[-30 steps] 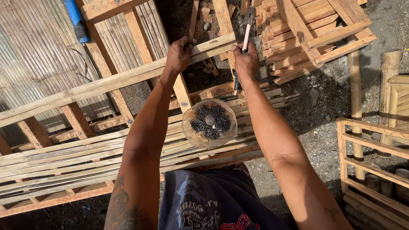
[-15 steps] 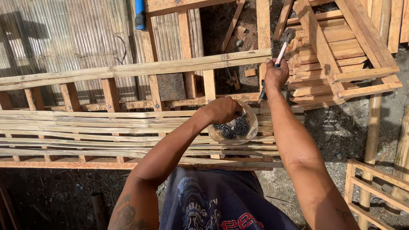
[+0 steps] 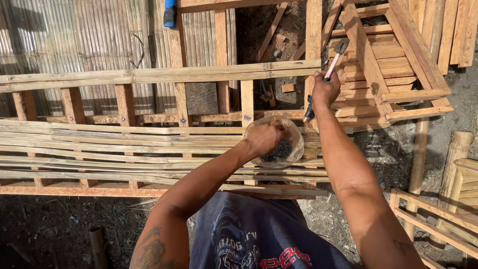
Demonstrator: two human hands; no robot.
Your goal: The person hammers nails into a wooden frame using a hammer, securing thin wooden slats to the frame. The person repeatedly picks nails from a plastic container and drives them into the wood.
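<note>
The left hand (image 3: 264, 139) is now reaching down into the clear plastic bowl (image 3: 294, 149) of dark nails (image 3: 283, 148), where a moment ago it was resting up on the long bamboo rail (image 3: 159, 74); its fingers are curling into the heap, though whether they are pinching a nail cannot be told. It looks as if a fresh nail is being fetched for the frame. The right hand (image 3: 324, 90) is keeping its closed grip on the hammer (image 3: 332, 59), holding the pale handle upright just above the bowl, the dark head pointing away. The bowl is sitting on the bed of split bamboo slats (image 3: 124, 144), which are lying side by side, pale, fibrous and slightly bowed. Beyond the bowl, squared wooden uprights (image 3: 246, 102) are joining the rail to the slats, rough-sawn and reddish.
</note>
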